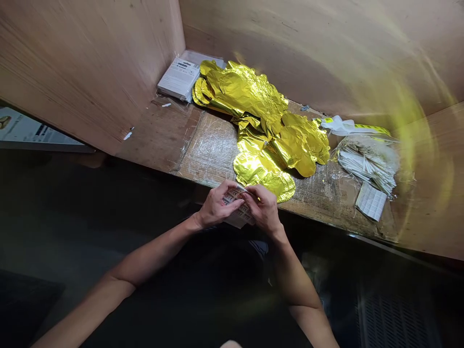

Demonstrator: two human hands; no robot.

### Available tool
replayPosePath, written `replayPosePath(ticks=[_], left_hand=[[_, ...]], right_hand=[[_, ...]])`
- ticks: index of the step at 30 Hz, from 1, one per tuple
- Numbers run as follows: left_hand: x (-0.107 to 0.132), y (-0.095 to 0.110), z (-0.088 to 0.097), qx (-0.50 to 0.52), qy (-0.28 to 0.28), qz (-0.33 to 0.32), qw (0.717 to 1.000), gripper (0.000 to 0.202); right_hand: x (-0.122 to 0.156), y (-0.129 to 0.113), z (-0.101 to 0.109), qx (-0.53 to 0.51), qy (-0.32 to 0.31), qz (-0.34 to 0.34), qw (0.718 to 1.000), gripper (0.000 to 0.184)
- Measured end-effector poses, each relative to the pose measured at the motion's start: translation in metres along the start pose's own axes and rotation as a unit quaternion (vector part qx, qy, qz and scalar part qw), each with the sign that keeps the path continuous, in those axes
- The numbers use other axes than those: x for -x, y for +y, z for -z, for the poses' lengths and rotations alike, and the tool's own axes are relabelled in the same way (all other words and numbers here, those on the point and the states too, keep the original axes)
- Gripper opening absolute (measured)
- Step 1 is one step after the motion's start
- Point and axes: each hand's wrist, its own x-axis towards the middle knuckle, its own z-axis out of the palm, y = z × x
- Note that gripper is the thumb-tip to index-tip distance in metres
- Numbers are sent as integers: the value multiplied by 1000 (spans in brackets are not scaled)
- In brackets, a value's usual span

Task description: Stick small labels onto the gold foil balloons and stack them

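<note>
Between my two hands is a small sheet of printed stickers (234,195) with rows of repeated dark marks, held just in front of the bench edge. My left hand (217,205) is closed on its left side, thumb across the front. On the right side my right hand (264,207) pinches the sheet near its top edge. Directly behind my fingers lies a flat gold foil balloon (264,174), its rounded end close to the bench edge. A heap of more gold foil balloons (250,92) spreads behind it.
Packs of white printed cards (179,77) sit in the back left corner. To the right are a bag of white sticks (368,162), white and yellow strips (355,127) and a folded printed paper (370,201). Wooden panels (311,53) wall the bench.
</note>
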Motion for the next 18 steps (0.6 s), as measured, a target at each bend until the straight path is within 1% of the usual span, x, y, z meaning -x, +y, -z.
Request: replayPosePath(ticks=[3, 6, 8, 11, 15, 18], left_hand=[[-2, 8, 2, 46, -1, 30, 998, 18], [-3, 11, 2, 50, -5, 36, 998, 16], [-1, 10, 2, 52, -24, 35, 998, 19], [2, 8, 2, 54, -53, 39, 996, 25], [3, 8, 3, 29, -64, 42, 997, 27], [3, 9, 3, 33, -67, 48, 996, 28]], right_hand=[[-1, -3, 4, -33, -44, -44, 998, 18], [-2, -7, 7, -88, -79, -93, 989, 20], [-4, -9, 9, -113, -92, -111, 983, 22], [-5, -11, 10, -113, -96, -117, 982, 28], [-4, -10, 7, -118, -95, -121, 981, 26], [-2, -8, 5, -131, -83, -127, 980, 27]])
